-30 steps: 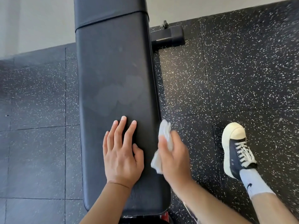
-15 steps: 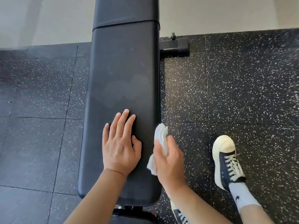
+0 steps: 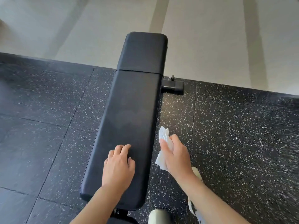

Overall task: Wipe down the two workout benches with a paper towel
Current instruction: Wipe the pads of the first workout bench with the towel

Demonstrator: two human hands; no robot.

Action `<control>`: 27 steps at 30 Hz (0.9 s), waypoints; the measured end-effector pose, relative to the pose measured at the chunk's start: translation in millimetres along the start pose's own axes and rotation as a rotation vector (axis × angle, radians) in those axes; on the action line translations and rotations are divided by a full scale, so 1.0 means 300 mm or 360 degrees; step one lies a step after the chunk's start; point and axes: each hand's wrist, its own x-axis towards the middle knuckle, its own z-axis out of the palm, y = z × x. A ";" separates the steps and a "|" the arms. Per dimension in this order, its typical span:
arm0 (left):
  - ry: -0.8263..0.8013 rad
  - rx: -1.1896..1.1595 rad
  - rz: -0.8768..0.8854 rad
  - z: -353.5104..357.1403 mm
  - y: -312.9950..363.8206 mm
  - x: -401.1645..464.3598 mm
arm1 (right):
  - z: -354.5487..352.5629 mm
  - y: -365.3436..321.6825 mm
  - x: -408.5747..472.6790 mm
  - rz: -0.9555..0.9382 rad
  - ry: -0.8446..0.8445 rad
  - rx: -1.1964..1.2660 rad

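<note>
Our left hand rests on the black workout bench, fingers bent a little. At three o'clock from it, off the bench's side, our right hand pinches the crumpled white paper towel.

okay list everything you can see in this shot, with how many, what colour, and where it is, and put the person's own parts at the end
bench: one, black padded, centre, running away from the camera
bench foot: one, black, on the floor right of the bench's far part
floor: black speckled tiles, both sides of the bench
wall: pale, across the top
paper towel: one, white, crumpled, right of the bench, off its surface
shoes: two partly seen, pale, bottom edge
left hand: resting on the bench's near end
right hand: gripping the paper towel
</note>
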 end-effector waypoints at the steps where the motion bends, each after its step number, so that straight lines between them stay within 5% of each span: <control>1: 0.0006 -0.0013 -0.0032 -0.023 -0.009 -0.003 | -0.018 -0.022 0.017 -0.0004 0.0000 0.0010; 27: 0.0178 -0.0122 -0.0307 -0.219 0.379 0.596 | -0.350 -0.219 0.768 -0.0100 -0.0123 0.0087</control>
